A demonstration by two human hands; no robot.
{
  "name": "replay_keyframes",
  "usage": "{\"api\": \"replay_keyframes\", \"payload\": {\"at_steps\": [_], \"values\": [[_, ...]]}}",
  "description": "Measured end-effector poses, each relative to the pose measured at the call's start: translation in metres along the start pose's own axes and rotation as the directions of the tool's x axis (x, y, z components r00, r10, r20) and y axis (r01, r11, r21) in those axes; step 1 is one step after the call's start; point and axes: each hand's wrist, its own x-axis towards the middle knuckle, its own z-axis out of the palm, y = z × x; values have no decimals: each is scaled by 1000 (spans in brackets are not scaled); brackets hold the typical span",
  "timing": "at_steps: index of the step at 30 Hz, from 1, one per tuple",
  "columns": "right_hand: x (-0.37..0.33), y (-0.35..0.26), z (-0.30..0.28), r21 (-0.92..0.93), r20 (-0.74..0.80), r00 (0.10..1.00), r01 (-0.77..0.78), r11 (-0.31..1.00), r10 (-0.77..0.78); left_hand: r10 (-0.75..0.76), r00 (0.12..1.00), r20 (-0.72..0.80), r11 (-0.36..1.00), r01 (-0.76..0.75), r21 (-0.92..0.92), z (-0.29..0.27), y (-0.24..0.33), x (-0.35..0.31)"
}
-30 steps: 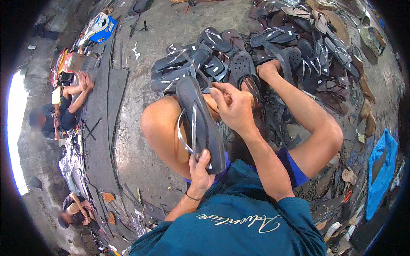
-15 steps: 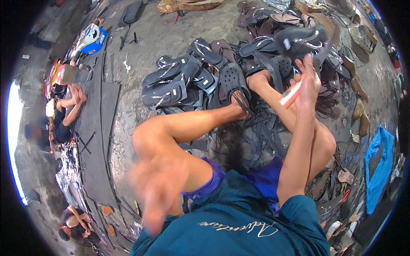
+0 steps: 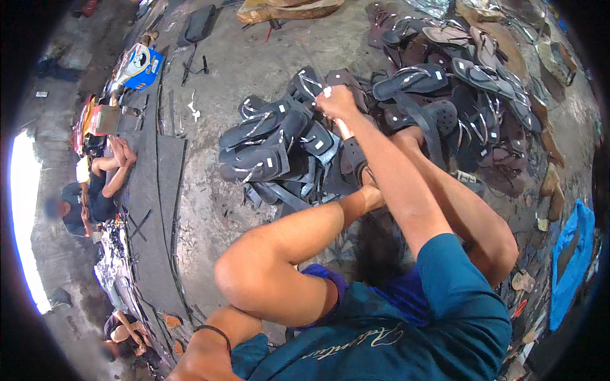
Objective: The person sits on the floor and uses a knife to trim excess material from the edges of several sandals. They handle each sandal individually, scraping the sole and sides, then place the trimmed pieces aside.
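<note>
My right hand point(image 3: 337, 104) reaches forward over the sandals between the left pile and the right one. Its fingers are closed around a tool with a pale handle point(image 3: 344, 129), whose end sticks out beside the wrist; the tool's working end is hidden. Just beyond the fingers lies a dark sandal point(image 3: 307, 82) with a white tag. My left hand point(image 3: 204, 365) is low at the bottom left, below a dark wristband, beside my bent knee; its fingers cannot be made out. Black sandals point(image 3: 254, 166) with patterned straps lie heaped left of my right forearm.
A larger heap of dark sandals point(image 3: 489, 130) spreads on the right, around my foot. Wooden pieces point(image 3: 289, 11) lie at the far side. A blue cloth point(image 3: 572, 260) is at the right. Flat black sheets point(image 3: 166, 197), a blue box point(image 3: 145, 66) and two other people sit to the left.
My right hand has swung from the right heap leftward to the left pile, tool still held. A black clog that was blurred over the right heap is gone from there. My left hand has dropped lower.
</note>
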Motion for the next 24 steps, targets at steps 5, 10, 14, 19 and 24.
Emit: {"api": "replay_keyframes", "payload": {"at_steps": [5,10,14,19,24], "values": [[-18,-27,47,-57,157,983,-91,994,99,-52,999,9,999,51,18,-10,-5,3],[-23,-25,19,244,263,963,-17,970,-50,54,994,90,995,-47,-86,-22,-20,-2],[-58,-75,-31,397,202,961,98,913,-191,-19,993,120,999,14,42,-14,5,-6],[-130,-164,-122,217,164,875,419,882,-456,-427,758,-493,577,648,496,-12,19,-28],[-231,-206,-215,245,150,800,538,806,-580,-462,625,-630,292,778,557,-36,-51,-57]]}}
